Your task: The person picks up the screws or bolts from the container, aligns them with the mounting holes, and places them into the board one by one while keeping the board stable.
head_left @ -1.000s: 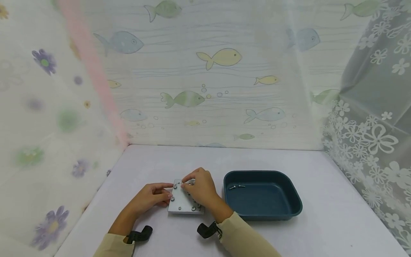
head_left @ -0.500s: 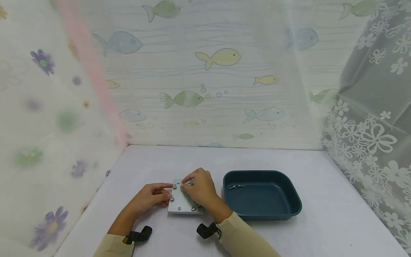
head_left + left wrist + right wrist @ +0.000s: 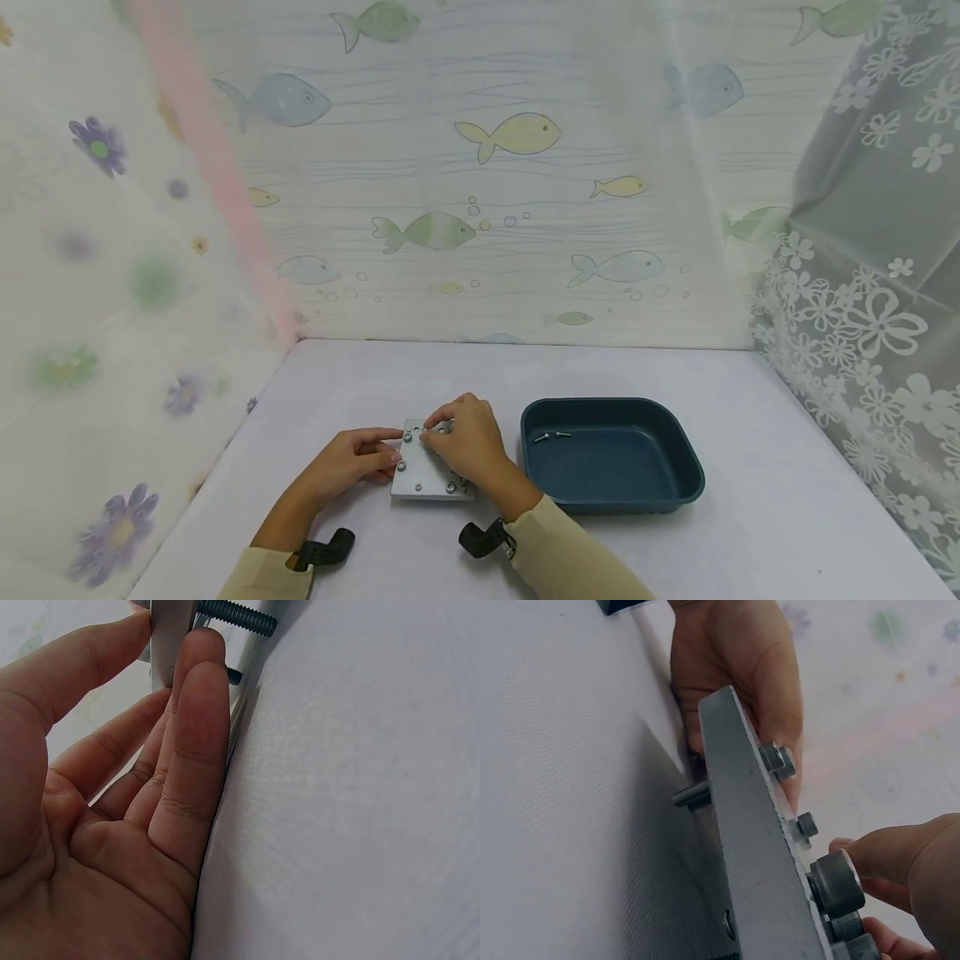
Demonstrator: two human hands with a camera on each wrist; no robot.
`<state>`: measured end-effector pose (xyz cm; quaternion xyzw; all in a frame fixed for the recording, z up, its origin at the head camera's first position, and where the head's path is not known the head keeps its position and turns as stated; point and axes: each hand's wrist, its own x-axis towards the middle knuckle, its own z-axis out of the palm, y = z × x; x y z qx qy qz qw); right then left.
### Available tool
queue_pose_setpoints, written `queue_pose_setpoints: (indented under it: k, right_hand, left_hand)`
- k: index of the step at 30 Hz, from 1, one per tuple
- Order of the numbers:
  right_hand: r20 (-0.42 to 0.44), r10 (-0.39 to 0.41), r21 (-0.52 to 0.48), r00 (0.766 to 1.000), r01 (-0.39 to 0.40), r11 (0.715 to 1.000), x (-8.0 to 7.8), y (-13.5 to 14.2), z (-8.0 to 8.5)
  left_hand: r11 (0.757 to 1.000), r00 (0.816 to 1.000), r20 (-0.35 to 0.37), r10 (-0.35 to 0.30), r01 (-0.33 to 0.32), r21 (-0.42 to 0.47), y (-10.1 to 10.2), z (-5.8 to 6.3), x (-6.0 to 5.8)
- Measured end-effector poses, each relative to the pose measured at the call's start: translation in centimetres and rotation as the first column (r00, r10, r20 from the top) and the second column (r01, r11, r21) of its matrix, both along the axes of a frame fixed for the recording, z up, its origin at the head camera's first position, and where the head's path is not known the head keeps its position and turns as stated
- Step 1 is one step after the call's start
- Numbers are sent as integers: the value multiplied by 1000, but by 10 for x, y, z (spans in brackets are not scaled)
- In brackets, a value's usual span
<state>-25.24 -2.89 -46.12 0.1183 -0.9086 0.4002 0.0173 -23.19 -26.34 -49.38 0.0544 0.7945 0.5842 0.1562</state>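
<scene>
Steadying a metal plate [image 3: 431,472] on the white table [image 3: 408,567], left of a dark blue tray [image 3: 618,475], the left hand [image 3: 352,457] has thumb and forefinger at its left edge in the head view; the right hand [image 3: 476,443] reaches over its far part, its grip nearly closed, thumb and forefinger seeming to pinch a small bolt [image 3: 426,430]; the work looks well along, for several bolts [image 3: 451,487] stand in the plate, while two screws [image 3: 552,436] lying in the tray are probably left to fit.

The left wrist view shows what the head view cannot: the left grip narrowed to the plate's thickness, thumb at one face and fingers reaching behind the other, with threaded shanks [image 3: 238,618] sticking out of the underside; the right hand's work is out of sight here.

The right wrist view looks along the plate's side; a large cylindrical bolt head [image 3: 838,883] rises beside the right fingertips and partly hides what they pinch; a smaller bolt head [image 3: 805,827] sits farther along; how firmly any bolt is seated, I cannot tell; the tray's screws show only from the head.
</scene>
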Motion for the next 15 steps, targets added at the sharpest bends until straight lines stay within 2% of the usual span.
queue_pose_setpoints:
  k: [15]
  right_hand:
    - [-63,5,87,998,0,996,1,-1,-3]
  left_hand:
    - [1000,1000,-1,2,-2,3,0,-1,-1]
